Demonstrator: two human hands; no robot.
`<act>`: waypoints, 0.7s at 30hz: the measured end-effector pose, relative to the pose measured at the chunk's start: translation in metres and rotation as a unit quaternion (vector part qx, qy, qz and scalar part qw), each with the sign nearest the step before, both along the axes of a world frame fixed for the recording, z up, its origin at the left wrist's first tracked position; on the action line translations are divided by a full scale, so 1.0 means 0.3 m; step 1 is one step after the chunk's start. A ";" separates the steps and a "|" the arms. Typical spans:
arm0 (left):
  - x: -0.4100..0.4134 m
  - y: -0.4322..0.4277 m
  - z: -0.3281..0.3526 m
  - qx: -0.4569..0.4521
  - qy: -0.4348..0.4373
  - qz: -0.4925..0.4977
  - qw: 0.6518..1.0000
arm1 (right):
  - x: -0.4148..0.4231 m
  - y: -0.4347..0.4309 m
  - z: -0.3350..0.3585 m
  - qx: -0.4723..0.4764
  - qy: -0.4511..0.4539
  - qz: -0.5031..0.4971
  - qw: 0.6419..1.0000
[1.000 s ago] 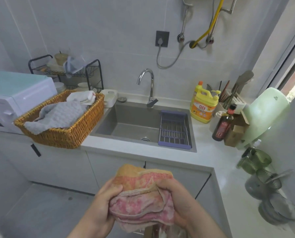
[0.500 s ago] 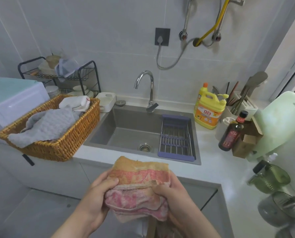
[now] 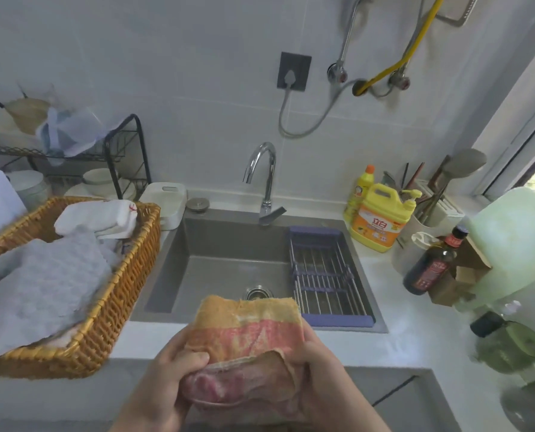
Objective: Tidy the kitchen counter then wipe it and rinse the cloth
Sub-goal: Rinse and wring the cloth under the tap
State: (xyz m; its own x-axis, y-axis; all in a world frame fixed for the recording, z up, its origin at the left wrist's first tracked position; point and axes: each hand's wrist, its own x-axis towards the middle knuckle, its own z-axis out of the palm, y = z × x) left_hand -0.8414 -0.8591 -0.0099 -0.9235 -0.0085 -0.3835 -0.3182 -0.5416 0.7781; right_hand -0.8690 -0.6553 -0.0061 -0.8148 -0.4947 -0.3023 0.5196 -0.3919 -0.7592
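Note:
A folded orange-and-pink cloth (image 3: 247,335) is held in front of me, over the front edge of the white counter (image 3: 409,341). My left hand (image 3: 169,378) grips its left side, fingers curled over the fold. My right hand (image 3: 322,366) grips its right side. Just beyond the cloth lies the steel sink (image 3: 229,260), with the chrome tap (image 3: 264,179) at its back and its drain partly hidden by the cloth's top edge.
A wicker basket (image 3: 113,304) with grey and white towels overhangs the counter at left. A purple drain rack (image 3: 325,275) sits in the sink's right half. Yellow detergent jug (image 3: 380,218), dark bottle (image 3: 431,263), cardboard box, green glassware (image 3: 512,341) crowd the right counter.
I have stepped closer to the sink; the cloth, still held by both hands, now reaches over the counter's front edge. The grip looks the same.

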 end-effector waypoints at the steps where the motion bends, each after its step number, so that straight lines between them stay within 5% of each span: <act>1: -0.031 -0.038 -0.007 0.006 -0.001 -0.014 1.000 | -0.022 -0.046 0.008 -0.026 -0.010 -0.018 0.999; 13: -0.264 -0.164 -0.005 0.014 -0.012 -0.028 0.999 | -0.219 -0.226 0.037 0.065 -0.003 -0.107 0.992; 21: -0.390 -0.142 0.001 0.087 -0.047 -0.003 0.995 | -0.362 -0.204 -0.021 0.149 -0.083 -0.146 0.974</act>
